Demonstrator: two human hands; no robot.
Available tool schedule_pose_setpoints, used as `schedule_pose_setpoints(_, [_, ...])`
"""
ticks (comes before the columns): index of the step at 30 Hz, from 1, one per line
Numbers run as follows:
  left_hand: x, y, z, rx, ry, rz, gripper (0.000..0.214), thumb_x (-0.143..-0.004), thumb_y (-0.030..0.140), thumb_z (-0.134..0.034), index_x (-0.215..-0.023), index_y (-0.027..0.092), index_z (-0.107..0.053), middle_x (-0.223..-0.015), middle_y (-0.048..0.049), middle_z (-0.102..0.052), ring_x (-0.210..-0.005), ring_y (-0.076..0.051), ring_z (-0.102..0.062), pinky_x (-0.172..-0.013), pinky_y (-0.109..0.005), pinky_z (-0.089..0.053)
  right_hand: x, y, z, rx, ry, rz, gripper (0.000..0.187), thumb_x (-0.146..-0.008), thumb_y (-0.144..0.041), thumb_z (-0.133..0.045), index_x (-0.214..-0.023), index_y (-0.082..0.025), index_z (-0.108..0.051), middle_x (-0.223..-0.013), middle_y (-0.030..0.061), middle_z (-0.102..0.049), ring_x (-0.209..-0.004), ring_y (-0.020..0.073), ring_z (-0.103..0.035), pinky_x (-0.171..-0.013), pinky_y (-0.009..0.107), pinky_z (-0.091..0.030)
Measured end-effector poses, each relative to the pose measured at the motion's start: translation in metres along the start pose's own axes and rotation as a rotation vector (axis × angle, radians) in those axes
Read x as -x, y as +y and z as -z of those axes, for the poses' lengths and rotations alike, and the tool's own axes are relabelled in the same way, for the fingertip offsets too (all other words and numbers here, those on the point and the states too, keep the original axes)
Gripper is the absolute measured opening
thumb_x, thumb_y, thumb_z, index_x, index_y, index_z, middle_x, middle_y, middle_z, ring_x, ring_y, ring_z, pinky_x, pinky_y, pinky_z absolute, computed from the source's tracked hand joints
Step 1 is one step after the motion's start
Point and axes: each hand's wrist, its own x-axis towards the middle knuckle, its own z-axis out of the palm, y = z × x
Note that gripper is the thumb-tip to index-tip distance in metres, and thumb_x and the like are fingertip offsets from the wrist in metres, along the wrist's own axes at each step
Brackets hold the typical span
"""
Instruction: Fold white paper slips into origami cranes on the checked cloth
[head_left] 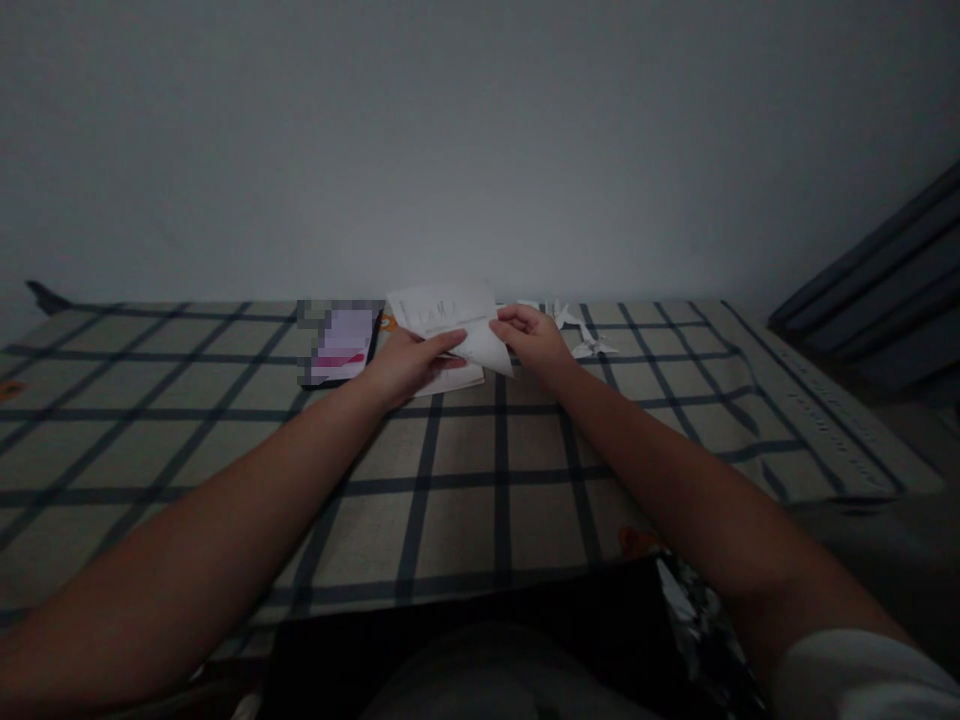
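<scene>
Both of my hands hold one sheet of white paper above the far part of the table. My left hand pinches its left side, thumb on top and fingers beneath. At the right edge, my right hand grips the sheet between thumb and fingers. Dark writing or print shows on the paper, too small to read. Another pale paper lies on the cloth below my left hand. Just beyond my right hand sit folded white paper figures with pointed tips.
A phone with a lit screen, partly pixelated, lies left of my hands. The checked tablecloth reaches back to a plain grey wall. Dark folded fabric hangs at the right. Crumpled shiny material is near my right forearm.
</scene>
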Motion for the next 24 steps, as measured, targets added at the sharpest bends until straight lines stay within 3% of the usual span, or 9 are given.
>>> schedule_pose_setpoints(4, [0.000, -0.001, -0.001, -0.016, 0.036, -0.010, 0.055, -0.075, 0.019, -0.082, -0.128, 0.017, -0.067, -0.132, -0.0173, -0.071, -0.107, -0.030, -0.074, -0.084, -0.041, -0.066, 0.000, -0.001, 0.001, -0.004, -0.010, 0.001, 0.025, -0.074, -0.037, -0.073, -0.087, -0.019, -0.060, -0.081, -0.0006, -0.065, -0.074, 0.0130, -0.060, -0.071, 0.027, -0.049])
schedule_pose_setpoints(10, [-0.003, -0.004, 0.000, -0.007, 0.049, -0.044, 0.072, -0.070, 0.021, -0.088, -0.137, 0.021, -0.061, -0.132, -0.0166, -0.071, -0.114, -0.034, -0.072, -0.091, -0.050, -0.063, 0.001, -0.002, 0.001, 0.019, -0.122, -0.007, 0.023, -0.074, -0.036, -0.074, -0.084, -0.018, -0.063, -0.079, -0.0007, -0.065, -0.072, 0.0124, -0.059, -0.065, 0.025, -0.049])
schedule_pose_setpoints(15, [-0.003, -0.004, 0.000, -0.023, 0.071, -0.107, 0.071, -0.069, 0.022, -0.088, -0.135, 0.017, -0.062, -0.134, -0.0190, -0.070, -0.120, -0.036, -0.069, -0.098, -0.052, -0.059, 0.003, -0.006, -0.001, 0.029, -0.130, -0.021, 0.023, -0.080, -0.038, -0.073, -0.090, -0.018, -0.067, -0.085, 0.0021, -0.068, -0.076, 0.0143, -0.062, -0.065, 0.027, -0.052])
schedule_pose_setpoints(24, [0.001, 0.001, -0.004, 0.034, 0.104, -0.077, 0.067, -0.070, 0.018, -0.086, -0.134, 0.018, -0.063, -0.137, -0.0192, -0.068, -0.113, -0.034, -0.072, -0.089, -0.047, -0.064, 0.005, -0.011, 0.000, 0.094, -0.117, -0.029, 0.021, -0.082, -0.037, -0.073, -0.089, -0.018, -0.068, -0.082, 0.0020, -0.069, -0.070, 0.0132, -0.061, -0.063, 0.027, -0.054])
